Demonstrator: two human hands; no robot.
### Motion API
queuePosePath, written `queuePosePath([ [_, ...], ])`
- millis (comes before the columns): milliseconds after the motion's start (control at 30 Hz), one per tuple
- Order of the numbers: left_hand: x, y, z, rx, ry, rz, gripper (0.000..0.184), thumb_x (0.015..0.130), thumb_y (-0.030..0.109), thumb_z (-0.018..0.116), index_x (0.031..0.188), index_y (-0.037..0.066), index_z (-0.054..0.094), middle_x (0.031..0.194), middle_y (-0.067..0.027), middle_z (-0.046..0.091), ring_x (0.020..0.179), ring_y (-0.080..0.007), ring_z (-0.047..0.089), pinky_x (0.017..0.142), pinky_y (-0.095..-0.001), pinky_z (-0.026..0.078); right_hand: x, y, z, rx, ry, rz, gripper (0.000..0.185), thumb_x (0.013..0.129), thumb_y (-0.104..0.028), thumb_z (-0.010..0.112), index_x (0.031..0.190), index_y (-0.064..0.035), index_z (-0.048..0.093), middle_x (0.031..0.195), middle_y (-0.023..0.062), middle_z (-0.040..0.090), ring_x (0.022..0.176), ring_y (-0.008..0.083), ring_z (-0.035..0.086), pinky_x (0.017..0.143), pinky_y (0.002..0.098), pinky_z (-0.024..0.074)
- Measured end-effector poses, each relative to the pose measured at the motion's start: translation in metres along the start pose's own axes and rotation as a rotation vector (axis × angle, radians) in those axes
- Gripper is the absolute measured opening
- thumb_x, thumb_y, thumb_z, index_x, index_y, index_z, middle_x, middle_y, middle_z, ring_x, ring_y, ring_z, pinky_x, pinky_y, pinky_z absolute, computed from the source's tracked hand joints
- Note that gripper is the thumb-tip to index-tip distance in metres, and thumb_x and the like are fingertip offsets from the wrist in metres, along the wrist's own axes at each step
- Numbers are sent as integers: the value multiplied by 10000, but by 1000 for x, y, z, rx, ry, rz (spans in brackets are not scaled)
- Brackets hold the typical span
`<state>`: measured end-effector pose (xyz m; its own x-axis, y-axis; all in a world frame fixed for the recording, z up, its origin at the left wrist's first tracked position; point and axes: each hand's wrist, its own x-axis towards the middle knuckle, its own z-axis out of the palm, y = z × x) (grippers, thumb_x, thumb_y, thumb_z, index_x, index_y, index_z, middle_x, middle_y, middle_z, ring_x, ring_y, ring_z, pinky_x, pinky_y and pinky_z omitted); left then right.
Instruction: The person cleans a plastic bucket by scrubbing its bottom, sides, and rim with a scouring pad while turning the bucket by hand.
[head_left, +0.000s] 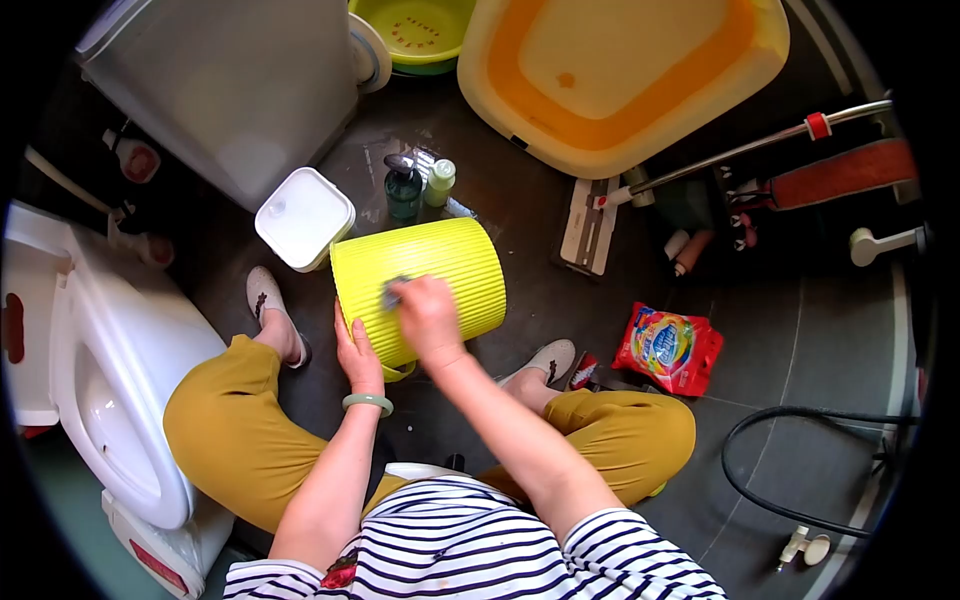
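A bright yellow ribbed bucket (450, 262) lies tipped on its side in front of me, between my knees. My left hand (358, 358) grips its near left end, fingers along the rim and a pale green bangle at the wrist. Pressed to the ribbed wall is a small grey scrubbing pad (391, 293), partly hidden and blurred. Closed around that pad is my right hand (430, 318). A yellow handle (400, 373) shows below the bucket. Just beyond it stand a dark green pump bottle (403, 190) and a light green bottle (439, 184).
A white lidded tub (303, 218) stands left of the bucket. At left is a white toilet (120, 420). A red packet (668, 348) and a red-bristled brush (583, 371) lie right. An orange-and-cream folding basin (620, 130) leans behind. A black hose (735, 460) curves at right.
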<state>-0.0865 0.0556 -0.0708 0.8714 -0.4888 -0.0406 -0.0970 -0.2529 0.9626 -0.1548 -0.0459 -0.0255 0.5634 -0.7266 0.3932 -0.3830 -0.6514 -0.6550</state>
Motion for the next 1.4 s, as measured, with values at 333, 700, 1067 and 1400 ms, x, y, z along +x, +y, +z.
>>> queuePosePath([
  [333, -3, 2, -2, -12, -16, -20, 445, 961, 207, 404, 1368, 40, 341, 1351, -166, 438, 1214, -289, 452, 991, -333, 352, 23, 89, -54, -306, 134, 165, 201, 665, 23, 605, 826, -75, 672, 801, 107, 566, 774, 291, 537, 693, 393, 453],
  [700, -4, -2, 1, -34, -29, -9, 458, 952, 201, 420, 1379, 59, 333, 1347, -172, 439, 1207, -294, 459, 985, -340, 361, 26, 60, -13, -91, -16, -23, 183, 665, 19, 599, 791, -91, 672, 749, 101, 573, 738, 297, 550, 683, 395, 462],
  [1067, -6, -7, -1, -38, -72, -94, 463, 955, 233, 422, 1374, 61, 332, 1335, -189, 443, 1186, -324, 472, 964, -354, 381, 16, -32, 25, 85, -136, -18, 201, 654, 22, 619, 828, -69, 659, 803, 84, 561, 775, 288, 532, 688, 374, 450],
  [1400, -14, -2, 6, -29, -53, -34, 480, 951, 227, 426, 1386, 58, 314, 1357, -176, 421, 1217, -328, 438, 991, -354, 352, 19, 60, -11, -131, 94, -12, 222, 631, 51, 627, 820, -60, 666, 715, 105, 571, 703, 292, 545, 646, 384, 441],
])
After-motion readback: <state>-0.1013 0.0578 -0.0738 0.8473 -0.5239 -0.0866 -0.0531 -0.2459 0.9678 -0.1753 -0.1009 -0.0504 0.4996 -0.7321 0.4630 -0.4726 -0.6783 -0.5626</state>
